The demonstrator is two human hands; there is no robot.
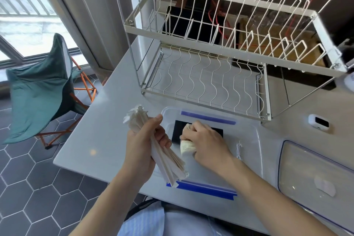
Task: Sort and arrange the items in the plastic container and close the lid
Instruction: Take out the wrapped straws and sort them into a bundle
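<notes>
Container: one clear plastic container (254,140) with blue clasps on its near and far sides, standing open on the white table (92,140) close to the near edge.
Inside it: one black flat item (177,130) on the floor of the container, and small cream packets (186,147) lying over it.
Right hand: the right hand (207,140) reaches down into the container, fingers curled around the packets, which show both above and below the knuckles.
Left hand: the left hand (145,143) is raised over the container's left rim, fingers and thumb wrapped round one bundle of paper-wrapped sticks (164,159); the bundle juts out above and below the fist. Too many sticks to count.
Lid: one clear lid (314,178) with a blue rim lies flat on the table just right of the container, apart from both hands.
Room: bare table left of the container; one two-tier white wire dish rack (220,63) stands just behind its far side.
Further out: one small white device (319,122) right of the rack's base; one green folding chair (42,90) on the hexagon-tiled floor.
</notes>
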